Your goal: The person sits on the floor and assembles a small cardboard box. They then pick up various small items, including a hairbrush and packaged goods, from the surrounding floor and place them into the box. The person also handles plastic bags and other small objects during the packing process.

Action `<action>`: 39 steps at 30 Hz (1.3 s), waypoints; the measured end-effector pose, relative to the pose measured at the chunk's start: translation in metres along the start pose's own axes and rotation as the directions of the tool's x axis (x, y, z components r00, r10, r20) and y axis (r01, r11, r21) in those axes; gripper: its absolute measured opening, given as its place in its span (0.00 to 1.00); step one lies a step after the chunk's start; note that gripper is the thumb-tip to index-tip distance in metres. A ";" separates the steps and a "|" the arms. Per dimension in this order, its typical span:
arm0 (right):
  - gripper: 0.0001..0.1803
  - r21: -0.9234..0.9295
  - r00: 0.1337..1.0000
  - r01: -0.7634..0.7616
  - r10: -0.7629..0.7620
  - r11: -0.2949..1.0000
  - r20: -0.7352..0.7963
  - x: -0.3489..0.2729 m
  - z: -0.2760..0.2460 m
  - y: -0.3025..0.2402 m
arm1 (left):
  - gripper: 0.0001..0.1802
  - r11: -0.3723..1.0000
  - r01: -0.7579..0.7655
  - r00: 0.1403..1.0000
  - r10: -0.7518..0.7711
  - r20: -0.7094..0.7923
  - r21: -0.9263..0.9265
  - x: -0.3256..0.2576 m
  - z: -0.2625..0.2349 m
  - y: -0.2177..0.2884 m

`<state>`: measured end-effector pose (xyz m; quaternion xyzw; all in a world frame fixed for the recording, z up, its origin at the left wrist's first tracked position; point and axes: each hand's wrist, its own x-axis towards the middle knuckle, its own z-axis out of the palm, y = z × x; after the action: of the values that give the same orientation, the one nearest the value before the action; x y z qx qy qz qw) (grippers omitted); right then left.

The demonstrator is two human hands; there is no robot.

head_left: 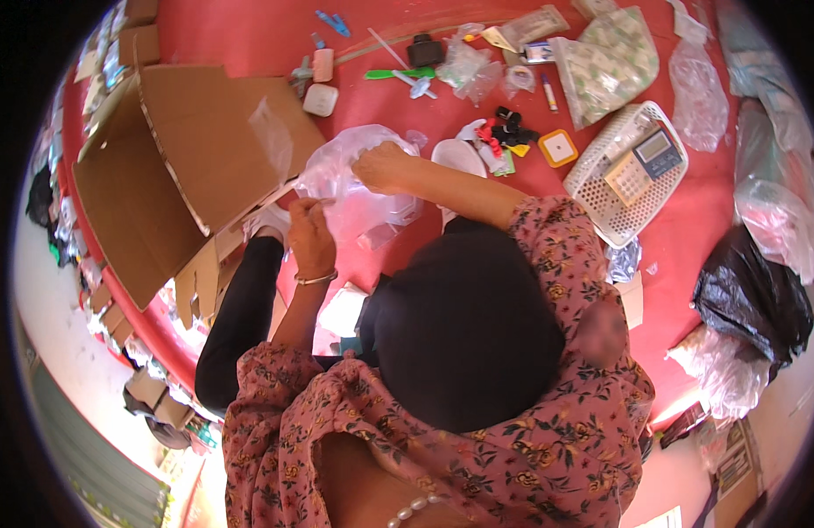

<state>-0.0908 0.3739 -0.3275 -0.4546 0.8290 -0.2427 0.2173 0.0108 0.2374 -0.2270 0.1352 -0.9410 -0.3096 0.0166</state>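
Observation:
A clear plastic bag (359, 145) spreads out in front of me, and something reddish shows through it. My right hand (385, 167) is closed in a fist on the bag's upper part. Lower down at its left edge, my left hand (311, 236) is closed with fingertips pinched on the plastic; a bracelet circles that wrist. Just left of my left hand stands a large open cardboard box (222, 132) with its flaps spread. A white round container (459, 158) sits right of the bag, partly behind my right forearm.
A white plastic basket (592, 167) holding a calculator (645, 167) stands to the right. Beyond it lies a black plastic bag (752, 286). Farther off on the red surface are a green tool (398, 74), a filled clear bag (609, 66) and a yellow-edged square (557, 148).

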 end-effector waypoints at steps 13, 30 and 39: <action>0.08 -0.218 0.966 -0.194 0.147 0.957 -0.214 -0.057 -0.066 0.010 | 0.10 0.975 0.215 0.973 -0.218 -0.073 -0.054 0.026 -0.006 0.003; 0.14 0.228 0.894 -0.278 0.338 0.933 -0.294 -0.090 -0.112 0.079 | 0.14 0.954 0.032 0.988 0.014 0.152 -0.298 0.069 0.026 0.009; 0.10 0.868 0.763 0.101 0.521 0.487 -0.381 -0.120 -0.128 0.070 | 0.07 0.999 0.035 0.964 -0.042 0.262 0.029 0.078 0.026 0.018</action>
<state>-0.1512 0.5363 -0.2513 -0.0721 0.6743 -0.7162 0.1648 -0.0714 0.2462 -0.2414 0.1114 -0.9359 -0.3136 -0.1159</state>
